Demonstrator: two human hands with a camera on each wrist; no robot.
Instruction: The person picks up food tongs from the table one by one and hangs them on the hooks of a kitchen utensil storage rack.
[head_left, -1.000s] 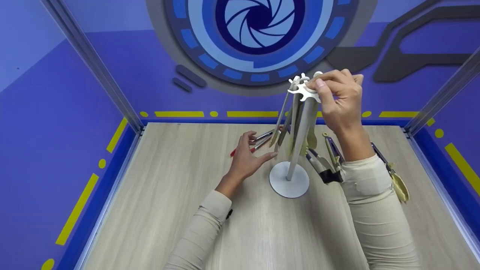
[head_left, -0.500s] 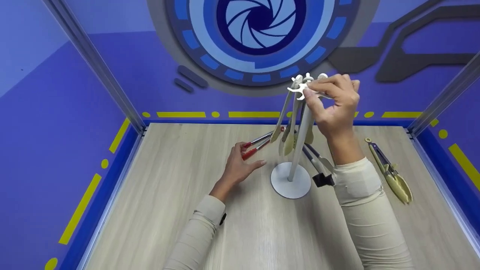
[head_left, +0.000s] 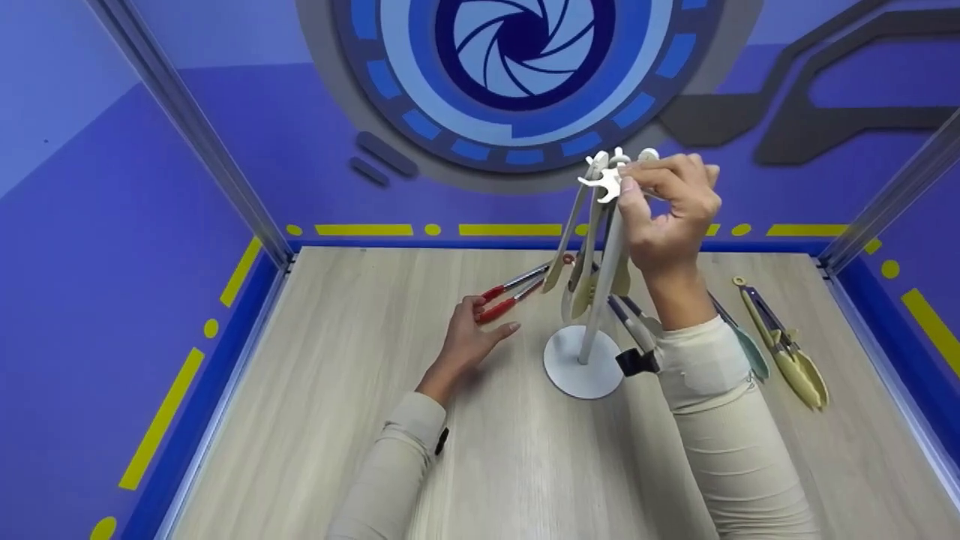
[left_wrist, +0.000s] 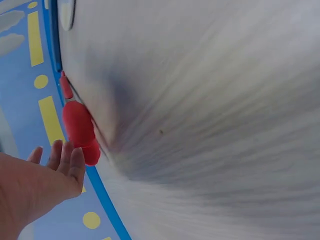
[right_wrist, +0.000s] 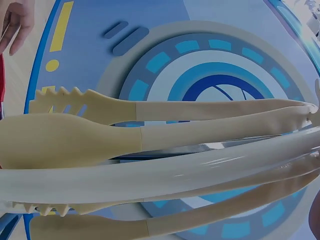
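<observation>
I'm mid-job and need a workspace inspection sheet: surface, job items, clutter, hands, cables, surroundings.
Surface: wood-grain tabletop, pale.
Job items: white utensil stand upright, with beige utensils hanging from its top; red-handled tongs lying on the tabletop behind and left of the stand's base.
Clutter: yellow-green tongs at the right; a teal-headed utensil and a dark-handled utensil, both partly hidden by the right arm.
Left hand: at the red handles, thumb apart; grip not evident.
Right hand: pinches the stand's top.
Cables: nothing seen.
Surroundings: blue-purple wall panels with graphics; metal corner posts.
</observation>
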